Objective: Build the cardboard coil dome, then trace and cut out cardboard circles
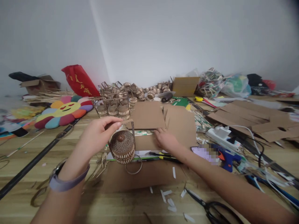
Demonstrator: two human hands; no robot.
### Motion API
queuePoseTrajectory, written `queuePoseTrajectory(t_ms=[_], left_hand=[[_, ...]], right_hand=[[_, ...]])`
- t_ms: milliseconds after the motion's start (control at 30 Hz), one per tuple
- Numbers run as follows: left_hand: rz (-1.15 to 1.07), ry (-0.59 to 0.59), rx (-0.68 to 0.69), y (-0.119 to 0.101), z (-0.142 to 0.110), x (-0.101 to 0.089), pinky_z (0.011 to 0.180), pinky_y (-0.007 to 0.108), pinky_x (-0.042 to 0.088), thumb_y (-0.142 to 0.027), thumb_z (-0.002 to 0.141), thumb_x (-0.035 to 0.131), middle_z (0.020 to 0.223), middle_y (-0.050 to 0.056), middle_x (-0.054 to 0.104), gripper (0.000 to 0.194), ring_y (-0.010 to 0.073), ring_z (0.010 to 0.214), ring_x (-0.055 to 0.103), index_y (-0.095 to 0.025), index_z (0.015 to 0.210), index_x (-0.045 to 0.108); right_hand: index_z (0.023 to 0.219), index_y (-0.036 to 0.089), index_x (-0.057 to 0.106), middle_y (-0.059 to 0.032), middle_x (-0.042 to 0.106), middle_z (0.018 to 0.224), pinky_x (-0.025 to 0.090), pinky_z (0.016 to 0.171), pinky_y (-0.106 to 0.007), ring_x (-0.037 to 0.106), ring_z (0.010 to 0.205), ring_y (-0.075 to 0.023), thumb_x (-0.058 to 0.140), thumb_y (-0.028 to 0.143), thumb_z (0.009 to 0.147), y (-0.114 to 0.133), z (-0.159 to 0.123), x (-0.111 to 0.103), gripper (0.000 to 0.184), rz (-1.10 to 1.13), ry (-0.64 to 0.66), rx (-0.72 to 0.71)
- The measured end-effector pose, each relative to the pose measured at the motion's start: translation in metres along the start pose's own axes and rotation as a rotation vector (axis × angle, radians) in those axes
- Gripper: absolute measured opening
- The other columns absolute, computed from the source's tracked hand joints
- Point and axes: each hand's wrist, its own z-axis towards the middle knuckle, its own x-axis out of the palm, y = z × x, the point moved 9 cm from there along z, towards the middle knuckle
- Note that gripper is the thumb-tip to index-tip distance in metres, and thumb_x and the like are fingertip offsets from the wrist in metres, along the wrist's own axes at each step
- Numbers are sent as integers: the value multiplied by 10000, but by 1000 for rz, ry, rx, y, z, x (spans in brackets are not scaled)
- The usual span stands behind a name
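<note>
A small lidded basket (122, 146), woven in brown cord with pale slats round its side, hangs upright from its squared handle. My left hand (102, 130) grips the top of that handle between thumb and fingers. A thin ring (135, 165) shows just below the basket. My right hand (165, 140) has its fingers bent at the near edge of a brown cardboard flap (148, 115), seemingly pinching it; the fingertips are partly hidden. Under the flap, pale strips with green bits (142, 133) are partly visible. Pens or cutters (163, 155) lie just in front of my right hand.
Several similar baskets (118, 107) stand and lie piled behind. Black scissors (210, 207) lie at the front right, near scattered white scraps (171, 203). A blue glue gun (229, 158), a phone (203, 154) and a power strip (221, 137) are on the right. A flower cushion (65, 110) lies left.
</note>
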Motion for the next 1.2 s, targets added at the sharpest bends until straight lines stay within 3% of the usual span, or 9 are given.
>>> queuePoseTrajectory(t_ms=[67, 267, 433, 633, 933, 1100, 1200], left_hand=[[-29, 10, -19, 5, -11, -2, 787, 390, 540, -468, 769, 560, 954, 45, 799, 317, 288, 844, 698, -277, 900, 776], [-106, 19, -104, 27, -32, -6, 822, 402, 546, -493, 789, 558, 957, 37, 796, 316, 288, 869, 707, -295, 918, 770], [-131, 28, -139, 42, -31, -4, 827, 401, 536, -504, 785, 550, 1011, 46, 793, 338, 309, 974, 704, -281, 927, 761], [-93, 9, -163, 51, -13, 3, 902, 426, 496, -502, 793, 543, 1053, 56, 783, 377, 305, 982, 698, -251, 987, 746], [-277, -105, -205, 63, 14, 14, 878, 390, 510, -364, 788, 603, 958, 62, 781, 290, 270, 912, 695, -191, 971, 746], [-395, -109, -251, 68, 33, 31, 792, 341, 525, -234, 824, 547, 888, 62, 758, 295, 220, 825, 679, -143, 1035, 731], [-474, -104, -286, 70, 57, 47, 668, 301, 521, -158, 855, 514, 861, 54, 734, 302, 157, 657, 629, -135, 1089, 704]], right_hand=[[1266, 160, 594, -120, 581, 1346, 479, 990, -514, 576, 1195, -289, 633, 299, 944, -8, 36, 13, 354, -113, -21, -27], [1275, 180, 583, -98, 612, 1285, 561, 879, -461, 643, 1067, -248, 619, 323, 959, -20, 96, 47, 349, -342, -32, -15], [1261, 169, 588, -98, 627, 1249, 572, 849, -440, 655, 1029, -237, 621, 325, 958, -46, 114, 35, 343, -444, -8, 67], [1262, 169, 588, -98, 628, 1246, 572, 849, -441, 655, 1029, -238, 622, 324, 958, -102, 104, 5, 343, -511, -13, 129], [1263, 174, 588, -95, 624, 1257, 573, 853, -445, 652, 1043, -241, 620, 316, 959, -169, 62, 15, 338, -539, -22, 190], [1254, 172, 596, -93, 631, 1253, 566, 871, -453, 653, 1047, -240, 623, 312, 958, -185, 50, 20, 329, -531, -16, 182], [1236, 166, 614, -102, 629, 1282, 532, 927, -485, 630, 1117, -262, 621, 272, 957, -182, 43, 17, 299, -519, -40, 171]])
